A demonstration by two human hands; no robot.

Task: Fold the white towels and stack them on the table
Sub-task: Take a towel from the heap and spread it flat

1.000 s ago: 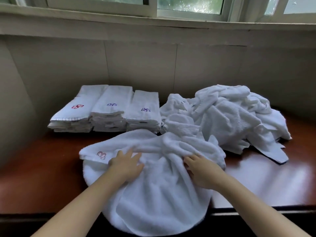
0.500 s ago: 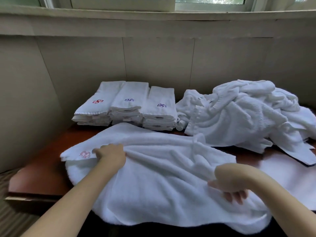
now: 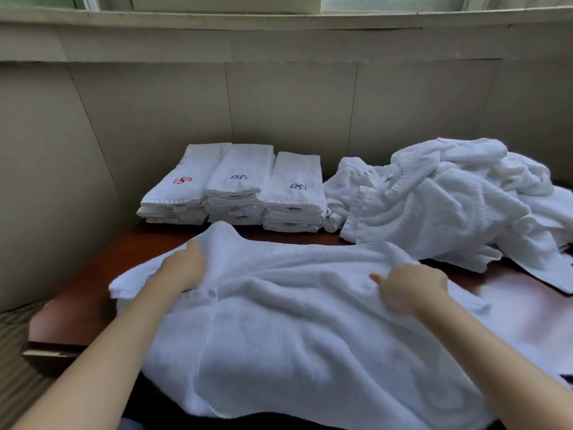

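Note:
A large white towel [image 3: 297, 330] is spread across the front of the brown table [image 3: 80, 305], its near edge hanging over the front. My left hand [image 3: 183, 268] grips a raised fold of the towel at its left end, partly covering a small red embroidered mark. My right hand [image 3: 412, 287] pinches the far edge of the towel on the right side. Three stacks of folded white towels [image 3: 235, 187] stand side by side at the back left against the wall. A heap of unfolded white towels [image 3: 449, 200] lies at the back right.
A tiled wall [image 3: 279, 103] and a window sill run behind the table. The wall also closes in on the left side. Bare glossy tabletop shows at the right [image 3: 527, 308]. The table's left front corner [image 3: 40, 349] borders striped flooring.
My right hand came up from the towel's lower right side to its far edge. My left hand lifted a fold of the towel upward. The towel lies wider across the table.

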